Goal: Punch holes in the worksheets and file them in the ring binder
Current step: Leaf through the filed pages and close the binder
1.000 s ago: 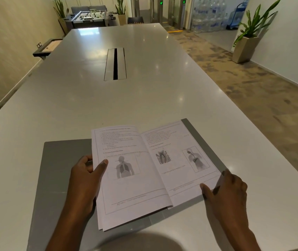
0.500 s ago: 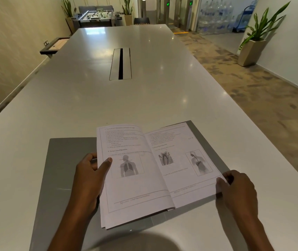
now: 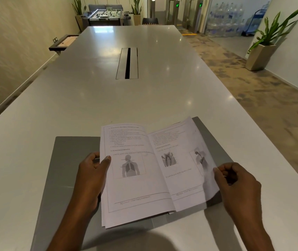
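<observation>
A stack of printed worksheets [image 3: 144, 187] lies open like a booklet on a grey open ring binder [image 3: 68, 160] near the table's front edge. The pages show body diagrams and text. My left hand [image 3: 90, 176] grips the left edge of the left-hand pages, thumb on top. My right hand [image 3: 235, 182] pinches the outer edge of the right-hand page, which is lifted and curling off the stack. The binder's rings are hidden under the paper. No hole punch is in view.
The long white table [image 3: 144, 98] stretches away, with a cable slot [image 3: 127, 63] in its middle. A potted plant [image 3: 264, 51] stands on the floor at the right. A foosball table [image 3: 106, 15] sits at the far end.
My right hand has closed on the right page's edge and lifted it, so the page now curls upward. My left hand keeps its hold on the left pages.
</observation>
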`<state>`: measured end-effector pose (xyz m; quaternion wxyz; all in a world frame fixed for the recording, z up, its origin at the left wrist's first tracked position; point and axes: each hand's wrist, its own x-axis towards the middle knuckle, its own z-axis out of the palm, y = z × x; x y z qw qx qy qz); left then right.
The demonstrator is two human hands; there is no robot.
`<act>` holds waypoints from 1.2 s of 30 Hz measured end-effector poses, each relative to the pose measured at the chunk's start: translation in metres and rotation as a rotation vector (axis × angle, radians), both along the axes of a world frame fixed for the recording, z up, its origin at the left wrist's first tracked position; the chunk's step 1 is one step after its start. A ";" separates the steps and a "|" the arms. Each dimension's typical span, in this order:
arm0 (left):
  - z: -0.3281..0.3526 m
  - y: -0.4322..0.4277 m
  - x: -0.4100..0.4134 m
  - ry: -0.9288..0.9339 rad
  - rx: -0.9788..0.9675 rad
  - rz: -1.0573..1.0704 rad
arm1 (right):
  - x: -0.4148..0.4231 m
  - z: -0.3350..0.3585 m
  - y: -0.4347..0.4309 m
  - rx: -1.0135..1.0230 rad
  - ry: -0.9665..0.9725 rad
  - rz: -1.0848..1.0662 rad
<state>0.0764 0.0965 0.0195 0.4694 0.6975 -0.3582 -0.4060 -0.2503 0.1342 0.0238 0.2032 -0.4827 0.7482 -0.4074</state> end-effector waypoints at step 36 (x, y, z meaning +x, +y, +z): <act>0.029 0.011 -0.012 0.041 -0.040 0.015 | 0.143 0.044 0.003 0.068 0.032 0.730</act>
